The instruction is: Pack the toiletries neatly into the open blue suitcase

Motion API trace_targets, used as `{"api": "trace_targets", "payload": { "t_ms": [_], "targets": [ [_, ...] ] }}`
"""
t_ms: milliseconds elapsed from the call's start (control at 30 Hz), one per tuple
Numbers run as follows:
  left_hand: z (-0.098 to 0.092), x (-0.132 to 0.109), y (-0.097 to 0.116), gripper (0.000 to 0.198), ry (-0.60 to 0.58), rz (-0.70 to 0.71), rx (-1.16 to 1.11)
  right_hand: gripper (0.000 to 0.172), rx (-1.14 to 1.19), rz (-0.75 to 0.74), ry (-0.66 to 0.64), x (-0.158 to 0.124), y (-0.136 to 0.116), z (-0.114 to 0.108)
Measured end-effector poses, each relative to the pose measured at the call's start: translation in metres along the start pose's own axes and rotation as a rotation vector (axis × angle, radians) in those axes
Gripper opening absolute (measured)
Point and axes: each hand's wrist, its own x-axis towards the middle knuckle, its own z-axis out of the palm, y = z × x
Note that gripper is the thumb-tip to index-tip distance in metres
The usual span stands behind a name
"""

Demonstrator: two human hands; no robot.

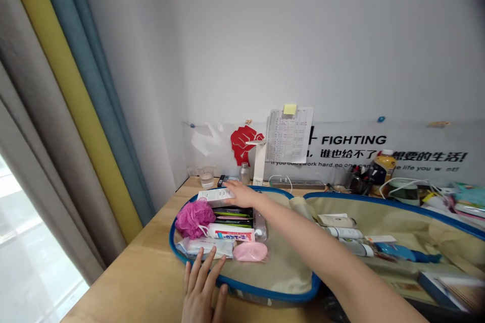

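Observation:
An open suitcase (pixel 288 282) with a blue zip rim and beige lining lies on the wooden desk (pixel 132 282). My right hand (pixel 242 194) reaches across it, its flat fingers resting on a white carton (pixel 215 197). My left hand (pixel 200 287) is spread at the near rim, its fingertips beside a white packet (pixel 204 249). Packed in the left half are a pink mesh bath sponge (pixel 194 219), a boxed toothpaste (pixel 231 232), a pink oval case (pixel 250 251) and a black pouch (pixel 233 216). White tubes (pixel 344 232) lie in the right half.
A power strip (pixel 297 184), a small glass (pixel 206 177) and a metal-capped bottle (pixel 244 173) stand behind the suitcase. A yellow-drink bottle (pixel 384 169) and crowded desk items sit at the back right. Curtains (pixel 71 96) hang at the left, beside a wall (pixel 303 35).

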Motion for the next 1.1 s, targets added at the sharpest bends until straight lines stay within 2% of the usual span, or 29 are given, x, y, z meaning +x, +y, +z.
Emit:
{"api": "trace_targets", "payload": {
  "t_ms": [133,233,300,400,500,567,667,767,1000,1100],
  "targets": [
    [-0.001,-0.001,0.002,0.053,-0.011,-0.027,-0.035,0.046,0.074,0.063,-0.003,-0.044,0.031,-0.054],
    [0.0,-0.002,0.002,0.052,-0.017,-0.037,-0.061,0.041,0.128,0.157,-0.052,-0.102,0.061,-0.096],
    [0.0,-0.002,0.002,0.052,-0.024,-0.048,-0.077,0.046,0.146,0.242,-0.089,-0.149,0.08,-0.115],
    [-0.001,0.0,0.002,0.051,-0.012,-0.052,-0.098,0.053,0.141,0.367,-0.168,-0.219,0.101,-0.121],
    [-0.005,0.005,0.005,0.052,0.019,-0.031,-0.119,0.049,0.094,0.501,-0.249,-0.273,0.117,-0.107],
    [-0.009,0.009,0.008,0.052,0.04,-0.033,-0.134,0.044,0.044,0.575,-0.275,-0.295,0.125,-0.094],
    [-0.013,0.014,0.014,0.051,0.066,-0.047,-0.148,0.042,-0.029,0.629,-0.267,-0.31,0.136,-0.077],
    [-0.016,0.016,0.018,0.05,0.076,-0.05,-0.147,0.045,-0.077,0.648,-0.265,-0.313,0.144,-0.071],
    [-0.015,0.017,0.017,0.051,0.077,-0.042,-0.143,0.045,-0.176,0.696,-0.3,-0.305,0.158,-0.077],
    [-0.014,0.018,0.017,0.051,0.081,-0.041,-0.144,0.038,-0.193,0.69,-0.325,-0.298,0.167,-0.08]
  ]
}}
